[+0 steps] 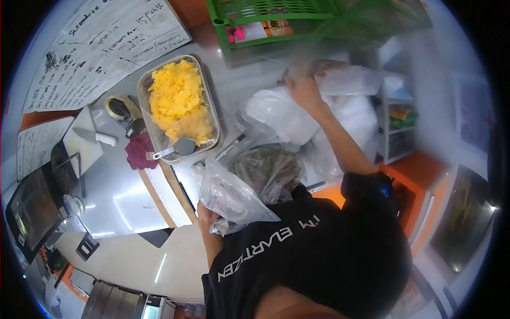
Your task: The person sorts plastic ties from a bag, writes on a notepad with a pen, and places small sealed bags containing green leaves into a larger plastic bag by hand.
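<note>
My left hand (pixel 207 213), close to my body, is closed on a crumpled clear plastic bag (pixel 234 194). The bag hides most of its fingers. Beside it lies another clear bag with green leafy contents (pixel 271 170). My right hand (pixel 307 93) reaches over white plastic bags (pixel 281 114) at the back of the counter, next to a clear bag with something reddish-brown (pixel 330 69) inside. Its fingertips are blurred, so their grip cannot be made out. A clear tray (pixel 217 119) of shredded yellow food (pixel 178 98) stands to the left, with a grey-ended scoop (pixel 184 147) on its near edge.
A green plastic basket (pixel 276 26) stands at the back. A tape dispenser (pixel 123 112), maroon cloth (pixel 141 151), and a knife (pixel 94 136) on a white cutting board (pixel 85 151) lie at left. A marker (pixel 231 145) lies near the tray. Handwritten whiteboard (pixel 106 53) at upper left.
</note>
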A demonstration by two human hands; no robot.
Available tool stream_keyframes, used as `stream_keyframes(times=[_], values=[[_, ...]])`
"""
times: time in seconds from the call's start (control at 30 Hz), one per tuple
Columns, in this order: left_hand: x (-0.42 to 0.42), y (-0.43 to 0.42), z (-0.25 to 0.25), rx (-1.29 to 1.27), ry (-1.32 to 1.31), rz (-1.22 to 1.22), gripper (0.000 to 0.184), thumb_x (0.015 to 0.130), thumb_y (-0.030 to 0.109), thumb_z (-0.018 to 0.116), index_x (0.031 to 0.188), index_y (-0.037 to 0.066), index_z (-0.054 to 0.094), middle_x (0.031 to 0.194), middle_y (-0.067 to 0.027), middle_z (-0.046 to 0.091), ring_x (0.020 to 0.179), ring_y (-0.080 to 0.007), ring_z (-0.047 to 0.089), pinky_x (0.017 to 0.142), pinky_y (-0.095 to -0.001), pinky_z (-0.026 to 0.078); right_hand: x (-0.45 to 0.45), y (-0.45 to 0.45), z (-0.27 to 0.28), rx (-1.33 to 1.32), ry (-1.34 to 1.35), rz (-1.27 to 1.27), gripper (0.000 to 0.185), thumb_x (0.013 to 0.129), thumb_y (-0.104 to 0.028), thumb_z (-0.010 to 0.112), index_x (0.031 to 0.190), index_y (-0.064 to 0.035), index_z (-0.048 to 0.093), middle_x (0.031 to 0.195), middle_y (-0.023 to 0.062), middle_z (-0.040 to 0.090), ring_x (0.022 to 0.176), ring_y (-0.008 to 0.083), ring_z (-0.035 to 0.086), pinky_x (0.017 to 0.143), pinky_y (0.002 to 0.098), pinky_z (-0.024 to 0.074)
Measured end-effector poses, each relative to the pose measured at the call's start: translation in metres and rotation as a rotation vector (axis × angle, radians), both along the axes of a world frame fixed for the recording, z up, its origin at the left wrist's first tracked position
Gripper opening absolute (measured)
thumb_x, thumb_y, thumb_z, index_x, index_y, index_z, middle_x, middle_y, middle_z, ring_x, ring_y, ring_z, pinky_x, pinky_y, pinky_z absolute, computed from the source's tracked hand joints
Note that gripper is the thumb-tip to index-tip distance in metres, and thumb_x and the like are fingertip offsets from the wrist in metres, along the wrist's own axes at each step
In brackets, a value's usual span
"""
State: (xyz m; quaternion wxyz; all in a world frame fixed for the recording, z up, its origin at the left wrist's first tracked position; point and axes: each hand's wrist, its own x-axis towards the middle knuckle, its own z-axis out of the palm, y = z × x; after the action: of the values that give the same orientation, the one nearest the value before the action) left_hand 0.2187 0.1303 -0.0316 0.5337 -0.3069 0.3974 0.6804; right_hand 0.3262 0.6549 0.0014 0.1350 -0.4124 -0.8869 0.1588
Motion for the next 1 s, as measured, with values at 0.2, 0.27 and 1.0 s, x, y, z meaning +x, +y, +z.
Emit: stream_keyframes(times=[0.2,0.27,1.0], values=[[-0.017,0.009,-0.001,0.066,0.009,-0.004,0.063,0.099,0.036,0.062,0.151,0.010,0.038,0.131,-0.0121,0.062,0.110,-0.0312,0.066,0.091,-0.0498,0.057,-0.047,0.036,0.004,-0.214,-0.310,-0.035,0.024,0.088,-0.014,0.062,0.105,-0.0010,0.071,0.098,0.0268,0.072,0.092,0.0440,0.070,0.086,0.0560,0.0547],[-0.022,0.019,0.023,0.158,0.014,0.031,0.063,0.099,0.036,0.062,0.151,0.011,0.039,0.130,-0.0114,0.061,0.109,-0.0309,0.066,0.091,-0.0497,0.056,-0.052,0.035,0.008,-0.120,-0.255,-0.031,0.021,0.084,-0.011,0.062,0.099,-0.0026,0.074,0.098,0.0266,0.072,0.093,0.0429,0.071,0.083,0.0553,0.0557],[-0.026,0.054,0.105,0.695,0.064,0.033,0.063,0.098,0.039,0.062,0.154,0.026,0.038,0.125,-0.0047,0.058,0.103,-0.0279,0.058,0.090,-0.0492,0.045,-0.073,-0.145,0.021,-0.461,-0.015,0.177,0.036,0.083,-0.023,0.075,0.103,0.0043,0.064,0.097,0.0232,0.068,0.090,0.0411,0.068,0.079,0.0488,0.0552]])
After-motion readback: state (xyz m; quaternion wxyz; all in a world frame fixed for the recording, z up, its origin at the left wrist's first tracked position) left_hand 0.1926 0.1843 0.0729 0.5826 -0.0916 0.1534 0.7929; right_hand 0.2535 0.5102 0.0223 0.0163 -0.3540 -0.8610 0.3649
